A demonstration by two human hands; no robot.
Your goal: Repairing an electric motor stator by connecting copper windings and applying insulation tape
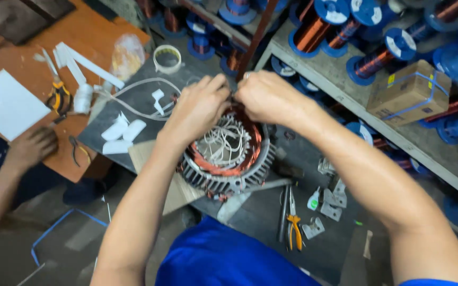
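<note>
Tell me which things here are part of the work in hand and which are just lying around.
In hand: left hand and right hand pinching at the far rim of the motor stator, above its white leads.
Lying about: orange-handled pliers, tape roll, cardboard box.

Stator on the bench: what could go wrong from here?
Both hands, left hand and right hand, pinch at the far rim of the stator; pulling may nick the copper windings. Loose white leads could snag. The stator's near edge overhangs the dark board and might tip.

Stator (228,159): grey ribbed housing, copper-orange windings, white leads. Pliers (294,225): orange handles. Wire spools (377,58): blue flanges (copper wire).
</note>
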